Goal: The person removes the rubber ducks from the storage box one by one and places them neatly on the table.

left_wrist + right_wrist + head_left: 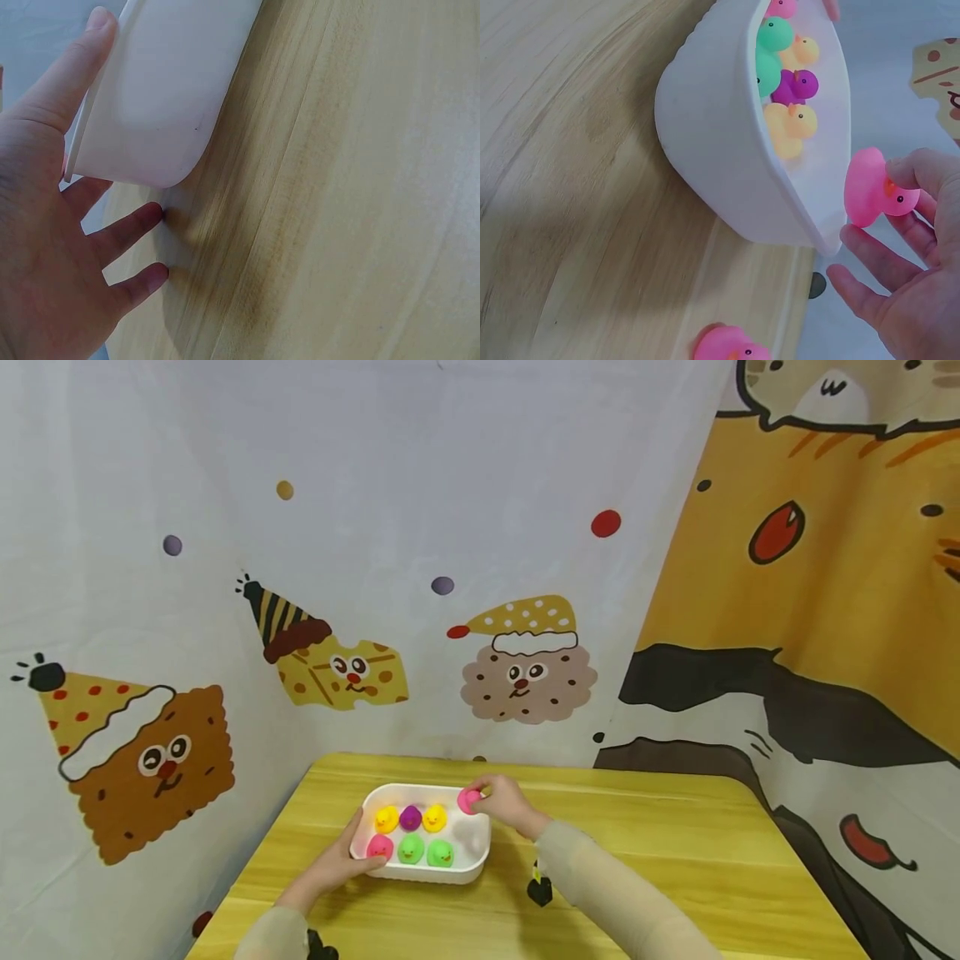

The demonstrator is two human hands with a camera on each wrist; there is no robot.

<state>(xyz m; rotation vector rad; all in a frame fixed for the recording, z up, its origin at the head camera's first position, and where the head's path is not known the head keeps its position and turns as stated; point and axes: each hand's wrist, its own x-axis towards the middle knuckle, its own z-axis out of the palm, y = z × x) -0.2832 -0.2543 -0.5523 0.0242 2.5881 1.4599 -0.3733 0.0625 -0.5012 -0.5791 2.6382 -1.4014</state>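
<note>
A white plastic tub holds rubber ducks: a pink duck and two green ducks in the front row, with a purple duck between two yellow ducks behind. At the tub's left end, my left hand grips the rim, thumb over the edge and several fingers outside. My right hand pinches another pink duck between thumb and fingers at the back right corner. In the right wrist view, one more pink duck lies on the table, cut off by the frame.
The tub stands on a yellow wood-grain table. Behind and beside it hangs a white cloth printed with cartoon food and animals. A small dark object shows below my right wrist.
</note>
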